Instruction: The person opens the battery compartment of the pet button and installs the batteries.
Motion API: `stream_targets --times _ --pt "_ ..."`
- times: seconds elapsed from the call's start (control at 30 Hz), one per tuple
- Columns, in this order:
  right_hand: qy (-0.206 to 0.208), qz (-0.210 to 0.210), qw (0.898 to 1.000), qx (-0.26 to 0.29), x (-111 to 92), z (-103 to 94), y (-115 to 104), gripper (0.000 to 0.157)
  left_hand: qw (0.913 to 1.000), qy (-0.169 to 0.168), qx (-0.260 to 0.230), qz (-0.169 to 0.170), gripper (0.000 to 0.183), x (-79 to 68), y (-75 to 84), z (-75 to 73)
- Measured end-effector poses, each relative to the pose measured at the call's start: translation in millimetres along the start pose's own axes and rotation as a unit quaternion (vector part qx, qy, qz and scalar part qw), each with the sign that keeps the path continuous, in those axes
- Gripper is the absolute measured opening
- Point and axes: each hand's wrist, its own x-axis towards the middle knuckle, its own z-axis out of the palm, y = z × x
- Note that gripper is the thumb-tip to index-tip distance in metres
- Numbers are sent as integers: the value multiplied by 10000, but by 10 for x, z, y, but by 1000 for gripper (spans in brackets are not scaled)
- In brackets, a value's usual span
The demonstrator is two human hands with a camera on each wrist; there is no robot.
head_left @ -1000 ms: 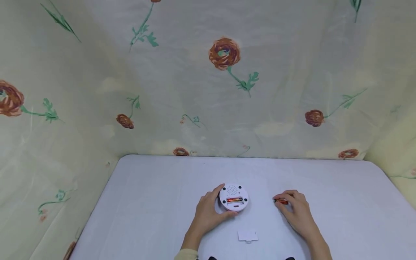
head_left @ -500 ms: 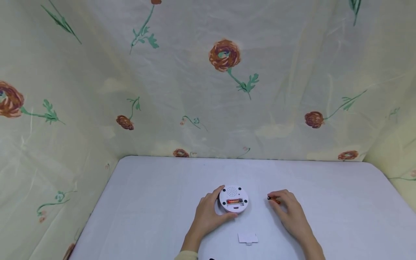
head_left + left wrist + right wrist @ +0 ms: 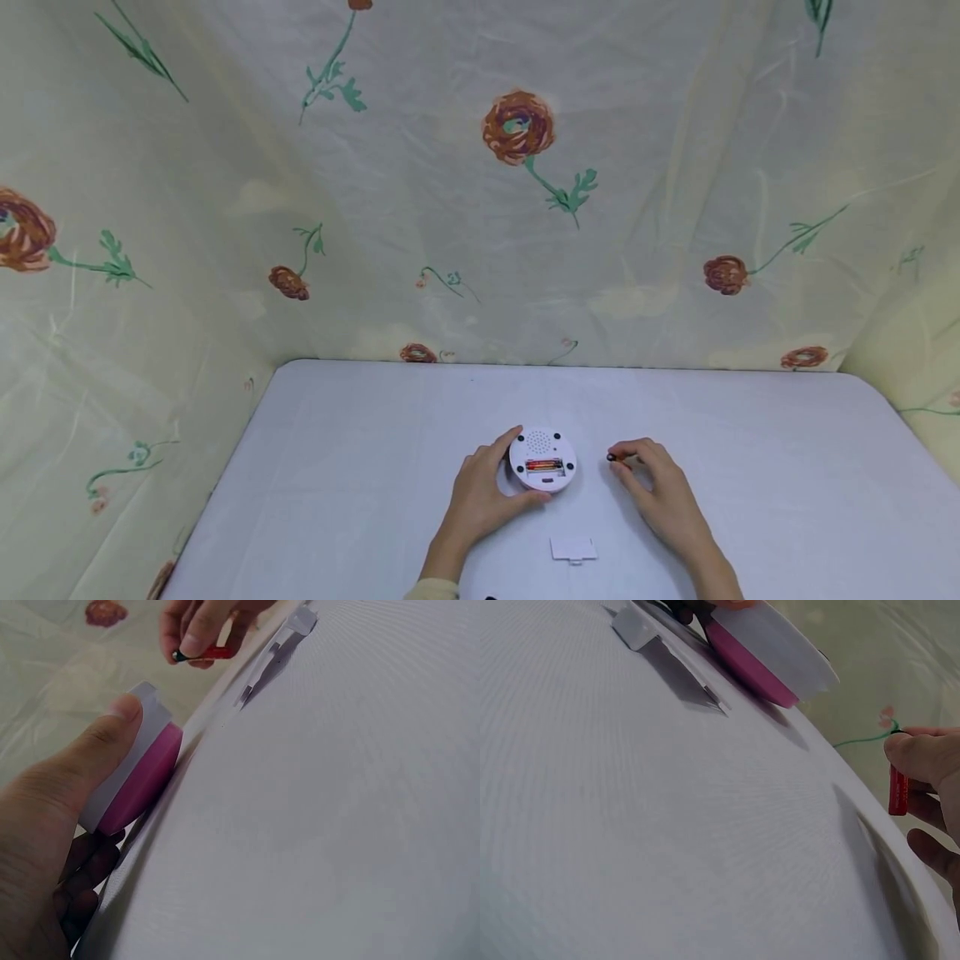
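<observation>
In the head view, a round white device sits toward the near half of a white-covered table, its flat, perforated face turned up. The left hand grips it from the 9 o'clock side, with a fingertip against the rim at about 10 or 11 and the thumb pressed along the edge near 6. Both wrist views show its lower part as pink, facing the tabletop. The cluster of small holes lies toward 12 o'clock on the face; just below the middle is a battery compartment, uncovered, with an orange-red battery lying across it — whether a second one is in there is too small to tell. Well apart from the rim at 3 o'clock, the right hand pinches a red battery between thumb and fingers; in the head view little more than its dark end shows, pointing toward the device. At about 5 o'clock from the device, near the table's front, a white cover lies apart from both hands, its small tab toward 6. Flower-printed cloth hangs beyond the table at 12 o'clock, and a pale sleeve rings the left wrist.
</observation>
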Motion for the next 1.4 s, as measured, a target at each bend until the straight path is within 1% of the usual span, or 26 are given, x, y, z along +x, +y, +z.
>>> stream_targets --times 0.13,0.33,0.53,0.77,0.93,1.13,1.3,1.4 --pt "18 -24 9999 158 0 15 -44 19 10000 20 30 38 94 0 2 4" --pt "-12 -38 9996 278 2 54 -98 20 10000 -28 19 -52 96 1 -1 14" --pt "-121 -21 9990 423 -1 103 -149 19 10000 37 -25 27 102 10 -9 22" --pt "-92 -159 9978 632 15 138 -255 19 10000 61 29 54 94 9 -13 24" --pt "-158 -208 9967 762 23 139 -301 19 10000 -36 13 -75 94 9 -5 24" --pt "-219 -225 9955 889 36 152 -341 20 10000 19 64 -46 94 22 1 27" --pt "-239 -377 9935 1051 46 157 -376 20 10000 17 39 -81 93 23 1 32" --pt "-158 -487 9922 1133 39 172 -388 20 10000 8 43 -85 94 13 5 28"
